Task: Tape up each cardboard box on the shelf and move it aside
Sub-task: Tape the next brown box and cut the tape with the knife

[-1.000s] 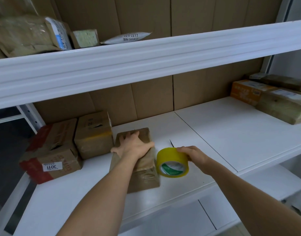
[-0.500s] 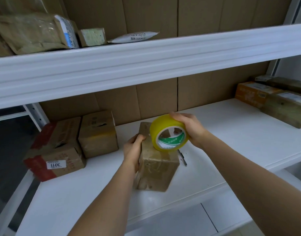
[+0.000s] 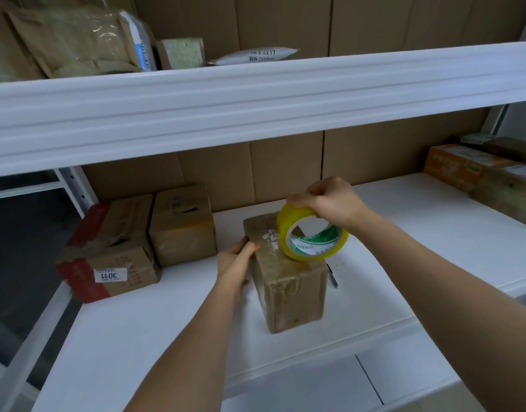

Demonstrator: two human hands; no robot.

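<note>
Holding tape roll (image 3: 313, 236) on box (image 3: 285, 272), right hand (image 3: 330, 202), left hand (image 3: 236, 257) steadying box

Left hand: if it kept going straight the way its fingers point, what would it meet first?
Probably nothing new: the left hand already touches the cardboard box on its left side, fingers pointing up along that top edge. Beyond lies bare shelf; depth is unclear.
</note>
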